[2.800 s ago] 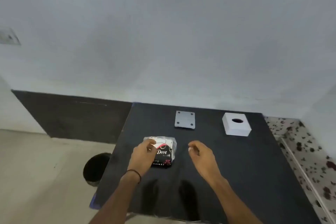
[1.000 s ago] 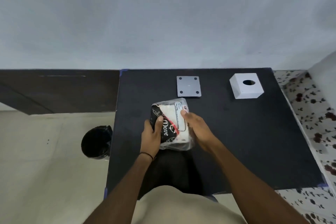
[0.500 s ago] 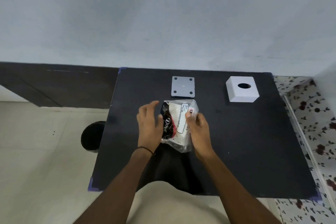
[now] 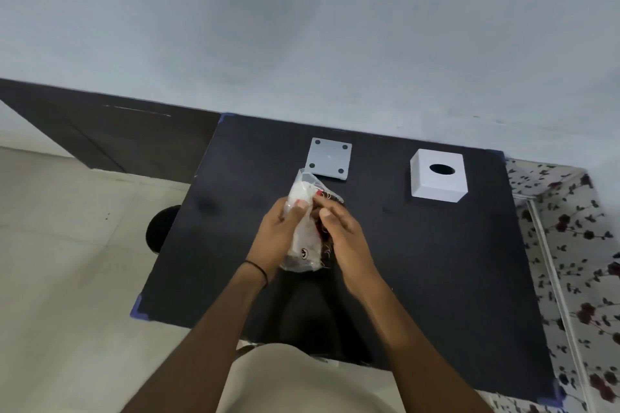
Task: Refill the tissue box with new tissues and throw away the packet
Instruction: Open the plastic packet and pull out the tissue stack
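Note:
A clear plastic tissue packet (image 4: 304, 238) with white tissues and black-and-red print is held upright over the black table (image 4: 436, 261). My left hand (image 4: 280, 235) grips its left side, thumb pressed near the top. My right hand (image 4: 342, 238) holds the right side, fingertips pinching the wrapper near the top edge. A white cube tissue box (image 4: 437, 179) with a round hole on top stands at the table's far right. Its flat grey base plate (image 4: 329, 158) with four dark corner dots lies apart at the far middle.
A black round bin (image 4: 161, 228) stands on the tiled floor left of the table, partly hidden by the table edge. A grey wall rises behind the table. A floral patterned surface (image 4: 577, 245) runs along the right side.
The packet was picked up off the table and turned on end. Both hands have closed around it and shifted toward its top edge.

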